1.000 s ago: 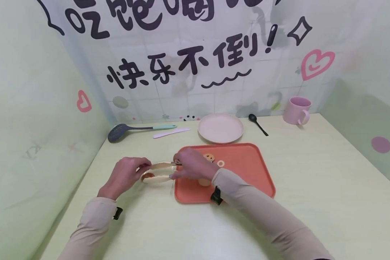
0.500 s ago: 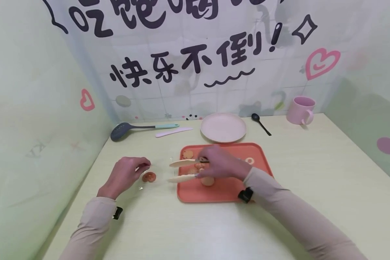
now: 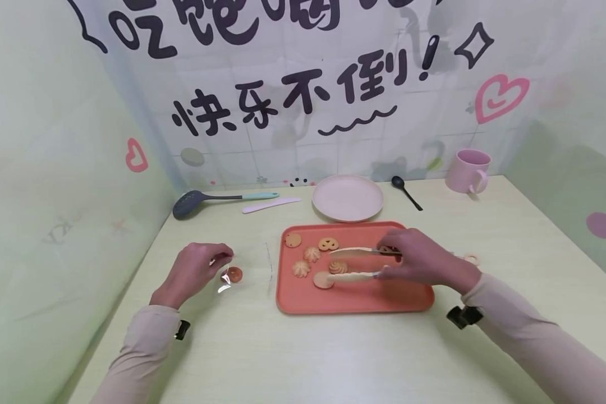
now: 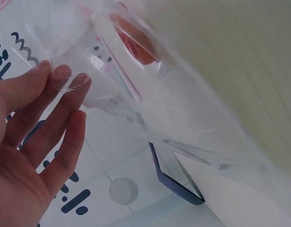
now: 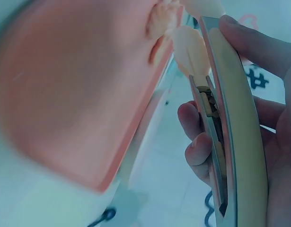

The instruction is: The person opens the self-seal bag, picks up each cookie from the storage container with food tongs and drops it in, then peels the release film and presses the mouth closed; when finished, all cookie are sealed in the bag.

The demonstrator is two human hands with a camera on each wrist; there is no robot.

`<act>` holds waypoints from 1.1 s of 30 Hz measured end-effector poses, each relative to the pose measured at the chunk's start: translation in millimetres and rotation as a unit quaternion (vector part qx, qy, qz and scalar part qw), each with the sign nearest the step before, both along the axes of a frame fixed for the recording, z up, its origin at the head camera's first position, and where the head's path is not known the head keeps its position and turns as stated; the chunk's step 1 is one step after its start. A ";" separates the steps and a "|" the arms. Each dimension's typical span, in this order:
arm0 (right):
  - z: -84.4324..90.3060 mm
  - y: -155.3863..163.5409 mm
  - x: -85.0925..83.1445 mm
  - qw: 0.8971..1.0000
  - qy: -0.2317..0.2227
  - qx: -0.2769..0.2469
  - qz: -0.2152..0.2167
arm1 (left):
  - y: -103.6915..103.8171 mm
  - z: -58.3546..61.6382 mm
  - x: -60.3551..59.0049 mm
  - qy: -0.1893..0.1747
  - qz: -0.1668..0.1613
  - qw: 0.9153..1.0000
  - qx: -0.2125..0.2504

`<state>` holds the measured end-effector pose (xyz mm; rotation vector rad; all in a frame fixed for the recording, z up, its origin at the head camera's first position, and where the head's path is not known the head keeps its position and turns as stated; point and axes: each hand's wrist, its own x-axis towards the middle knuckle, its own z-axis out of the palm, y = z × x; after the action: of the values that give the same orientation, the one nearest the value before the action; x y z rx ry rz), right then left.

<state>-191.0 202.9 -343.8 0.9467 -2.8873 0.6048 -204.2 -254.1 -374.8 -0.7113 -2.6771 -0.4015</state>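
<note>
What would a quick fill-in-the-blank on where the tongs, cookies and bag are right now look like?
1. The right hand grips a pair of ____ over the orange tray.
2. The left hand pinches a clear ____ holding one cookie.
3. The pink mug stands at the table's far ____ corner.

Missing words: tongs; bag; right

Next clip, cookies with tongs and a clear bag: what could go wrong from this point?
1. The right hand holds the tongs over cookies crowded on the orange tray; the tips are at the swirl cookie, and closing might crumble it or nudge the round cookie beside it.
2. The left hand only pinches an edge of the clear bag, which looks limp on the table, so its mouth may sag shut.
3. One ring cookie lies off the tray near the right sleeve, which may brush it.
</note>
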 end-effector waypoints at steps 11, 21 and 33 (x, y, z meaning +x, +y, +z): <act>-11.7 25.4 -4.8 1.000 0.009 -0.004 -0.003 | 0.4 2.1 2.0 -0.011 0.011 1.000 -0.012; -16.4 19.6 -15.0 0.999 0.015 -0.031 0.015 | 3.8 1.3 -0.5 -0.016 0.004 1.000 -0.017; -7.8 7.0 -19.8 0.999 0.021 -0.037 0.021 | 6.2 2.0 -1.2 -0.021 0.005 0.999 -0.025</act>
<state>-210.8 209.9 -351.6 0.9990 -2.7953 0.6812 -205.4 -247.9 -372.8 -0.7124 -2.7376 -0.3516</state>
